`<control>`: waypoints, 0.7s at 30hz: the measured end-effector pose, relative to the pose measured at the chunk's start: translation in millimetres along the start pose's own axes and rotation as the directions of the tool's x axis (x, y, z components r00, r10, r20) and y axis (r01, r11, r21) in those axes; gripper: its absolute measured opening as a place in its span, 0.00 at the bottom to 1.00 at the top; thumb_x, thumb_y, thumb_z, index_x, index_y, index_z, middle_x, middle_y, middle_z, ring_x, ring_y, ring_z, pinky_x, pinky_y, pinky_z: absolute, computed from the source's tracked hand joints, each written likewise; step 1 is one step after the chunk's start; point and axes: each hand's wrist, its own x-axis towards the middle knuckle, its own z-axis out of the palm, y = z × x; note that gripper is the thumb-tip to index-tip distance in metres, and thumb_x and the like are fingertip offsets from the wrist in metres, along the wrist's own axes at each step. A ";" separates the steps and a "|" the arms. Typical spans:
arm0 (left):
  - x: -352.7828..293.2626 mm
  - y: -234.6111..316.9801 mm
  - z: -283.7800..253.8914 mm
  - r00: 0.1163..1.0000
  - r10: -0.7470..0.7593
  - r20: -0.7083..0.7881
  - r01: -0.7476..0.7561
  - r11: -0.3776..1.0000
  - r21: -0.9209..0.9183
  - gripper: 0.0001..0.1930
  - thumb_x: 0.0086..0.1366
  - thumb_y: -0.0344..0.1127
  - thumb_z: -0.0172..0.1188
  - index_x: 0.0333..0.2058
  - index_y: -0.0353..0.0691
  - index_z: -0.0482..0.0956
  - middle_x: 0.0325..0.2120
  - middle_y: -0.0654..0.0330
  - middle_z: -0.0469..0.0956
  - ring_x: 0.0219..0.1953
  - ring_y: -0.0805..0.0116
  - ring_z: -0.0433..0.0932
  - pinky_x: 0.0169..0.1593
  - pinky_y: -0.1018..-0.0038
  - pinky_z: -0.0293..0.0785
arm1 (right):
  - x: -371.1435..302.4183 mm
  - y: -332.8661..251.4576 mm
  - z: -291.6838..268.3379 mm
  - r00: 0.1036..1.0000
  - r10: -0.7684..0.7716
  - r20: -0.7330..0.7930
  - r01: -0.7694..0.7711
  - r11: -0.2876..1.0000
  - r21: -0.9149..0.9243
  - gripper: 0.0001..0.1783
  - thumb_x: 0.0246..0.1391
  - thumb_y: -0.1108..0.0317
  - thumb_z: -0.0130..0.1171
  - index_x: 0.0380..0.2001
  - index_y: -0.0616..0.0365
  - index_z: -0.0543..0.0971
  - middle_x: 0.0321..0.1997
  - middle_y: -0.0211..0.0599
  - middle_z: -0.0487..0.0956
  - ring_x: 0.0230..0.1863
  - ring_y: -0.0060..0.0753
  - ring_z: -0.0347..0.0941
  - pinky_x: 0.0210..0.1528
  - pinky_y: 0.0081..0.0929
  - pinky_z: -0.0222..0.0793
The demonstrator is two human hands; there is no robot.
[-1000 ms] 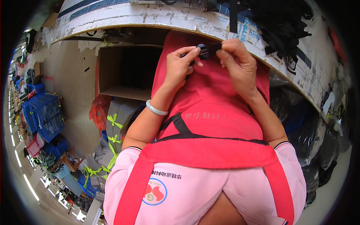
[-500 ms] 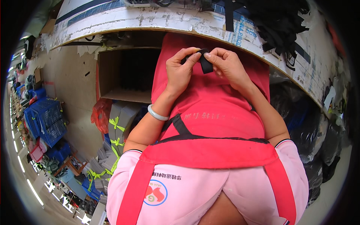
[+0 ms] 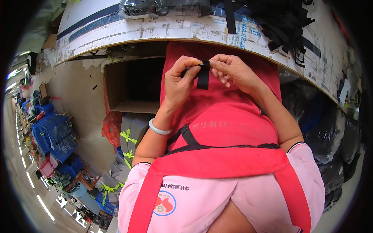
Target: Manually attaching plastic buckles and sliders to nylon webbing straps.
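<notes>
Between my two hands, above the red apron (image 3: pixel 229 112) on my lap, is a short black strap (image 3: pixel 203 79) that looks like webbing. My left hand (image 3: pixel 179 79) pinches it between thumb and fingertips, and a loose end hangs straight down beside them. On the other side, my right hand (image 3: pixel 235 72) grips the strap's top edge with thumb and forefinger, its other fingers curled below. The fingertips of both hands are close together. Part of the strap is hidden behind my left fingers.
A worn white tabletop (image 3: pixel 171 31) curves across just beyond my hands. On it lie a heap of black straps (image 3: pixel 279 27) and a plastic-wrapped black bundle (image 3: pixel 163 7). Under it stands an open cardboard box (image 3: pixel 134 106). Blue crates (image 3: pixel 58 134) stand at far left, black bagged goods (image 3: pixel 322 128) at right.
Both hands have come slightly nearer my body. My right hand has shifted its grip to the strap's top edge, and the loose end now hangs straighter and flatter.
</notes>
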 end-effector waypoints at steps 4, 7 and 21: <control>-0.9 -1.7 -0.7 0.998 0.060 0.028 -0.063 0.992 0.106 0.04 0.62 0.21 0.59 0.36 0.34 0.79 0.33 0.64 0.73 0.35 0.78 0.71 0.38 0.83 0.67 | -0.6 -0.1 0.7 1.000 -0.015 -0.020 0.014 0.999 -0.046 0.13 0.59 0.58 0.60 0.35 0.58 0.78 0.25 0.24 0.74 0.20 0.11 0.67 0.18 0.11 0.63; -1.2 -0.1 -1.2 0.995 0.079 0.054 -0.086 0.986 0.141 0.05 0.62 0.21 0.59 0.36 0.35 0.79 0.34 0.64 0.73 0.36 0.77 0.70 0.38 0.82 0.67 | -2.4 -1.2 1.0 0.999 -0.031 -0.038 0.028 0.997 -0.074 0.12 0.58 0.60 0.61 0.35 0.59 0.79 0.25 0.24 0.75 0.21 0.12 0.68 0.19 0.11 0.64; -22.3 -16.1 3.9 0.898 -0.439 0.037 0.427 0.846 -0.320 0.07 0.69 0.34 0.55 0.42 0.41 0.76 0.19 0.63 0.74 0.14 0.81 0.64 0.16 0.85 0.53 | 17.2 -2.4 5.9 0.900 -0.373 -0.224 0.323 0.917 -0.232 0.07 0.59 0.68 0.58 0.36 0.60 0.77 0.24 0.24 0.75 0.20 0.12 0.67 0.22 0.12 0.64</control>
